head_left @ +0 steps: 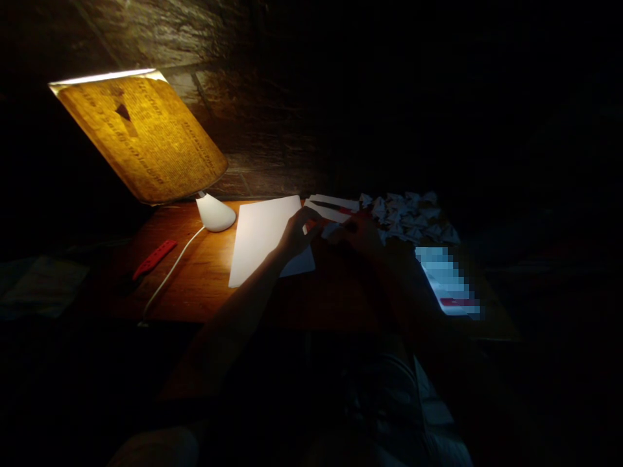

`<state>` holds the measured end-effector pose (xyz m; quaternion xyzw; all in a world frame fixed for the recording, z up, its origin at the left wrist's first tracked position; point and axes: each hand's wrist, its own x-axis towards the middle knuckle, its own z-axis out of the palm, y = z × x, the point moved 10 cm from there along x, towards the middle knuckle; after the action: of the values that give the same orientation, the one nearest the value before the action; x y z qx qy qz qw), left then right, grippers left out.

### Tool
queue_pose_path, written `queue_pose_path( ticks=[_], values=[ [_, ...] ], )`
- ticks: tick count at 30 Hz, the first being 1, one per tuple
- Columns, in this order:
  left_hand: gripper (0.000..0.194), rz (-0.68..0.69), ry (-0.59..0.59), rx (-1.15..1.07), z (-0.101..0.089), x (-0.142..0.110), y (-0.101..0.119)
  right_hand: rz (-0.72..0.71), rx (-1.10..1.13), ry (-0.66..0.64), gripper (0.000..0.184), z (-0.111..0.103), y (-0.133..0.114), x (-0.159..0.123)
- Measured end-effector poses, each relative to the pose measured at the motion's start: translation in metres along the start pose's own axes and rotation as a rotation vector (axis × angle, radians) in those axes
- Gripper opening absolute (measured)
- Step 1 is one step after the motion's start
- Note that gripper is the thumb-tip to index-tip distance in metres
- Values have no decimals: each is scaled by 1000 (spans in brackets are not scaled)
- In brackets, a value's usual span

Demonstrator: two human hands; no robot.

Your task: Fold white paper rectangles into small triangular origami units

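My left hand (294,232) reaches over the right edge of a white sheet of paper (263,237), its thumb and fingers curled together. To its right is my right hand (363,235), mostly in shadow with bent fingers. A small pale piece of paper (331,230) is pinched between the two hands; its exact shape is too dark to make out. Just behind the hands lie white paper strips (335,200), with a dark and red tool (328,206) across them, its kind unclear. Many small folded paper pieces (402,217) are heaped beyond my right hand.
A lamp with a yellow printed shade (141,139) and white base (217,214) lights the wooden table (199,285) from the left. Its white cord (170,275) runs to the front edge near a red-handled tool (154,258). A lit phone (445,282) lies right. A stone wall (272,143) stands behind.
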<state>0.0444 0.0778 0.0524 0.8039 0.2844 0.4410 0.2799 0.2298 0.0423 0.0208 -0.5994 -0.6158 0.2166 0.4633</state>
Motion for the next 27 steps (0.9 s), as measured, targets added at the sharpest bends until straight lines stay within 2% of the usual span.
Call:
queue_pose_path(
  ticks=[3, 6, 11, 14, 20, 27],
  values=[
    [13, 99, -125, 50, 10, -2, 17, -31, -48, -40, 14, 5, -2, -2],
    [18, 105, -217, 50, 22, -6, 20, -58, -115, -67, 12, 9, -8, -5],
    [13, 101, -252, 31, 31, -7, 16, -106, -315, -121, 9, 14, -20, -11],
    [12, 121, -280, 91, 35, -7, 14, -150, -394, -124, 6, 16, -26, -14],
    [12, 114, -318, 115, 36, -7, 15, -169, -369, -137, 15, 18, -29, -16],
    [14, 128, -364, 103, 37, -11, 23, -161, -251, -307, 18, 24, -18, -13]
  ],
)
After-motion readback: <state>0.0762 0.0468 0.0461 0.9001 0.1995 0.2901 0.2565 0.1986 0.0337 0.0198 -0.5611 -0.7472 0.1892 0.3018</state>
